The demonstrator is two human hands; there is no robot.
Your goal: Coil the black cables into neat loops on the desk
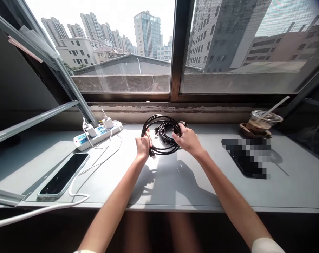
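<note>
Between my hands is a coiled black cable, held up over the table in several loops. My left hand is closed round the left side of the coil, and a connector end pokes out just below it. On the right side, my right hand grips the loops between thumb and fingers. Behind the held coil, a smaller black coil with connector ends shows; whether it is a separate cable I cannot tell. Shadows of both hands fall on the tabletop in front.
A white power strip with plugs stands at the back left, its white cords trailing forward. Nearby lies a phone. To the right are a dark, partly blurred flat object and a plastic cup with a straw. A window closes off the back.
</note>
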